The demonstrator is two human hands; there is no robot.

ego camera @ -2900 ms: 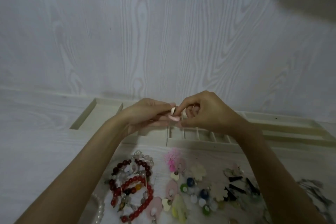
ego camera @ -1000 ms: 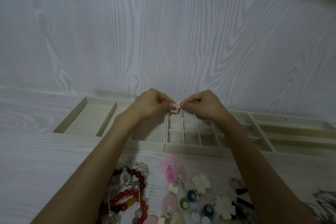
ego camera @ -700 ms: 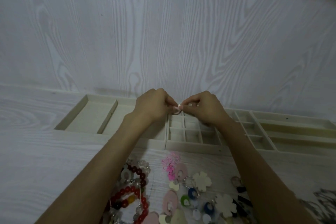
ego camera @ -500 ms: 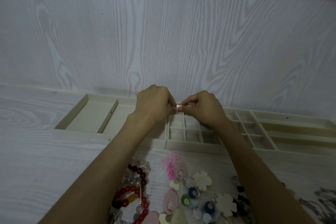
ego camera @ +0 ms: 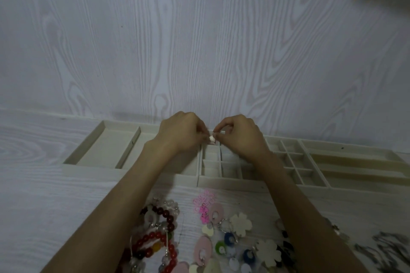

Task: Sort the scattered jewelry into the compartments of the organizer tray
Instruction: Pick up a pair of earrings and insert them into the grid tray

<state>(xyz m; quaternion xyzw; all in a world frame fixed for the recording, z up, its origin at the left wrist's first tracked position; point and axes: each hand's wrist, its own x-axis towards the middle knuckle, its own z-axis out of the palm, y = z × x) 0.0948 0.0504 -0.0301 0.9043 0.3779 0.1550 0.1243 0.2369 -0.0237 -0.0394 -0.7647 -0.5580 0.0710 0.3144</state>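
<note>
- Together, our left hand (ego camera: 183,133) and right hand (ego camera: 238,134) pinch one small white piece (ego camera: 212,138), fingers curled on it from both sides, above the far small compartments of the organizer tray (ego camera: 230,182).
- So sorting looks barely begun: every compartment we can see lies bare, though our hands hide a few.
- Nearly all remains on the table (ego camera: 44,206) in front of the tray: red bead bracelets (ego camera: 159,235), pink oval earrings (ego camera: 203,249), cream flower pieces (ego camera: 240,224) and dark items at the right, too blurred to name.
- Compared with about three seconds back, our hands sit farther over the tray, nearer the wall (ego camera: 199,40), still sharing the same piece.
</note>
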